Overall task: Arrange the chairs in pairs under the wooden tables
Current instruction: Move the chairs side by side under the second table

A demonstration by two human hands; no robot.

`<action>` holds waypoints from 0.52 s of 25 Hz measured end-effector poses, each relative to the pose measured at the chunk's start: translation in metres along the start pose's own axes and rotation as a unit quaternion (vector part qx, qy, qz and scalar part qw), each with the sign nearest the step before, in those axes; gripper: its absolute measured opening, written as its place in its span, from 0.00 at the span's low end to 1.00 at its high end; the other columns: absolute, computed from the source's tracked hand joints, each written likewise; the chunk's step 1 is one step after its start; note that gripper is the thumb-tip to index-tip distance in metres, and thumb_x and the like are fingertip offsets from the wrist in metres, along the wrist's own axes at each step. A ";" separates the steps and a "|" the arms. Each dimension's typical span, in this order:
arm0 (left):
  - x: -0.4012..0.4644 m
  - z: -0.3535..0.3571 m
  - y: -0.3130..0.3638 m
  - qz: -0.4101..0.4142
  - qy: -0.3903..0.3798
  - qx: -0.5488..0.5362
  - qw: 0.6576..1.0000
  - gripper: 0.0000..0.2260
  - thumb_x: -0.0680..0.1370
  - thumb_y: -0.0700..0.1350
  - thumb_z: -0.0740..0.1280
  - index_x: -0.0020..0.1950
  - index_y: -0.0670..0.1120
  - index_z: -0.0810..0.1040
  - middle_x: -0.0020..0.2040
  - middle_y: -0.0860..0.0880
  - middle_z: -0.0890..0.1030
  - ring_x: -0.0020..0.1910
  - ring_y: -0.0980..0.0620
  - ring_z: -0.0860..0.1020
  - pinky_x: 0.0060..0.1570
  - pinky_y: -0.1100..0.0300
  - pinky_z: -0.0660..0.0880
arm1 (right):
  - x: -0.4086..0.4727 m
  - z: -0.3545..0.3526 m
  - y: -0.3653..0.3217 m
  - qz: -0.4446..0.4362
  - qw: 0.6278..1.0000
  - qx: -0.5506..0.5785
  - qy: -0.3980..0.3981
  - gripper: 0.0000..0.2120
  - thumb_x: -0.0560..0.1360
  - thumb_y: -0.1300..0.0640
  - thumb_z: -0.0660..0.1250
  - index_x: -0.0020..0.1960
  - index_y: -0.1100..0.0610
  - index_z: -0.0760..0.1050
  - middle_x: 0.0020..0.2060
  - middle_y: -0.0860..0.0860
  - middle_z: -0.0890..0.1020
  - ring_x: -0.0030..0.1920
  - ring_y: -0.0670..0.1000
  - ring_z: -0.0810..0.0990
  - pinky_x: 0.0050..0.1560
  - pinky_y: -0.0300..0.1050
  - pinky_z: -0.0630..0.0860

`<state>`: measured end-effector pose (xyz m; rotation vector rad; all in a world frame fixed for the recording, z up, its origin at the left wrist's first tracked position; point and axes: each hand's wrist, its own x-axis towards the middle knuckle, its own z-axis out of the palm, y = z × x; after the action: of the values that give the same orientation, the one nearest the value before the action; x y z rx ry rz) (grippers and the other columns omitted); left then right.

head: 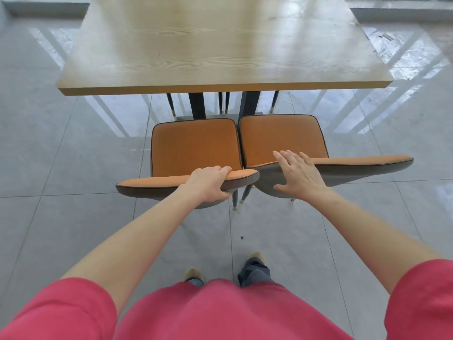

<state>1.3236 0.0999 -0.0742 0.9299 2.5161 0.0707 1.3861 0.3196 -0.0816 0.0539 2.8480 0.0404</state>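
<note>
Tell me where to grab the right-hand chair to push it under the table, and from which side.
Grip the top edge of the right chair's backrest, coming from behind, as the left hand grips the left chair's backrest. The rim is a thin padded lip facing the person, easy to wrap fingers over. The right hand lies flat on it, fingers straight; probably curl them over.

Looks like a canteen or café dining hall: a plain rectangular light-wood desk [220, 45] on dark legs, two matching orange-upholstered grey-shelled chairs [193, 148] side by side, glossy grey floor tiles [49, 143] mirroring tall window frames.
</note>
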 end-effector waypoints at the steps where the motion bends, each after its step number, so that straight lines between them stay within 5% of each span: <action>1: 0.005 0.002 0.009 -0.012 0.003 0.003 1.000 0.25 0.78 0.54 0.62 0.73 0.48 0.63 0.65 0.47 0.75 0.62 0.45 0.75 0.56 0.51 0.74 | -0.001 0.000 0.015 0.010 1.000 -0.008 -0.010 0.40 0.74 0.46 0.67 0.76 0.55 0.49 0.75 0.54 0.59 0.76 0.52 0.55 0.75 0.52 0.50; 6: 0.031 0.007 0.043 -0.068 0.005 0.019 0.997 0.24 0.77 0.55 0.63 0.71 0.49 0.66 0.62 0.47 0.77 0.59 0.45 0.77 0.52 0.52 0.74 | 0.011 -0.001 0.058 -0.026 0.999 -0.029 -0.007 0.33 0.74 0.51 0.67 0.75 0.52 0.56 0.63 0.53 0.75 0.62 0.56 0.74 0.58 0.49 0.71; 13: 0.038 0.011 0.054 -0.121 0.030 0.039 0.991 0.18 0.80 0.50 0.60 0.71 0.54 0.67 0.63 0.49 0.78 0.61 0.45 0.77 0.55 0.51 0.73 | 0.022 -0.004 0.069 -0.080 0.996 -0.020 -0.023 0.19 0.77 0.59 0.61 0.67 0.48 0.69 0.53 0.55 0.81 0.51 0.60 0.80 0.45 0.49 0.75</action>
<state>1.3359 0.1642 -0.0885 0.6532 2.6842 -0.0768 1.3659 0.3892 -0.0822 -0.1788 2.7936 0.0617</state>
